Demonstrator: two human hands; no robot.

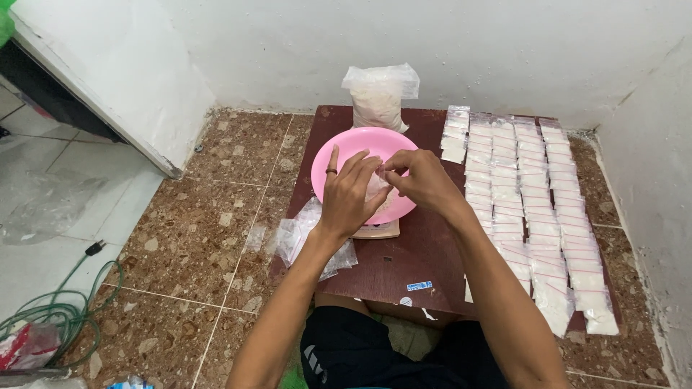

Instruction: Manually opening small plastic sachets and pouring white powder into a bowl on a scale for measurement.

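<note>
Head view: both hands meet over a pink plate on a low dark-brown table. Left hand: fingers curled partway, tips pinching one edge of a small clear bag; index finger raised straight, ring on one finger. Right hand: fingers bent inward, thumb and fingertips nipping the bag's opposite top edge. Both hands grasp the bag; neither is released.

The small bag: thin, transparent, held just above the plate's centre, mostly hidden by the fingers. Contents cannot be judged.

The plate sits on a pale flat base, of which only the near edge shows. Behind the plate, by the wall, stands a large clear sack of whitish powder, upright, top bunched. Right of the plate, filled small bags with red seal strips lie in overlapping rows down the table's right side. Left of the plate, a loose heap of empty clear bags overhangs the table edge onto the tiled floor.
</note>
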